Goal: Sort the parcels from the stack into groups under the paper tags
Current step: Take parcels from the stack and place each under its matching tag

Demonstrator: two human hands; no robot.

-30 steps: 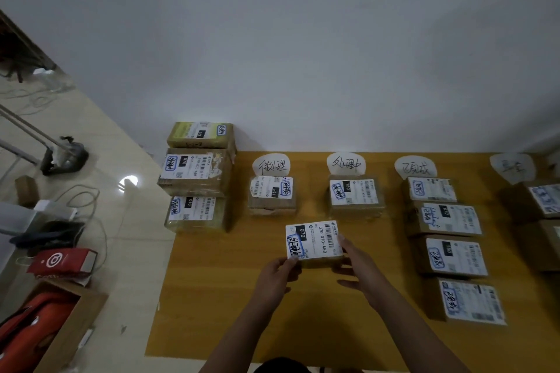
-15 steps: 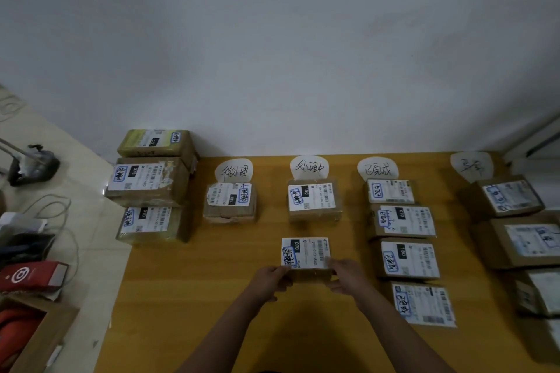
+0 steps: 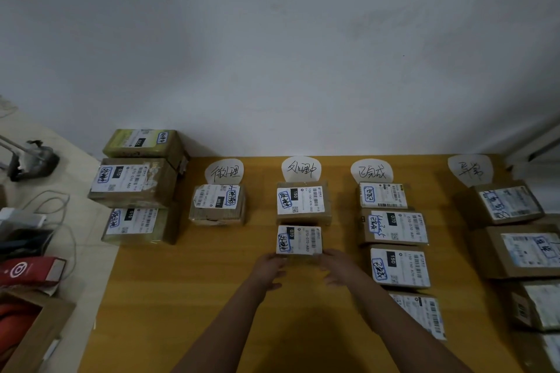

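A small parcel with a white label lies on the wooden table, just in front of the first parcel under the second paper tag. My left hand touches its near-left corner. My right hand touches its near-right corner with loosely spread fingers. The stack of three parcels stands at the table's left end. One parcel sits under the first tag. Several sit under the third tag and the fourth tag.
A white wall runs behind the table. On the floor at the left lie cables, a red packet, an open cardboard box and a lamp base. Bare wood shows in front of the first tag's parcel.
The parcel moved away from me and now rests on the table right behind the first parcel under the second tag. Both hands slid back to its near corners. The camera turned right.
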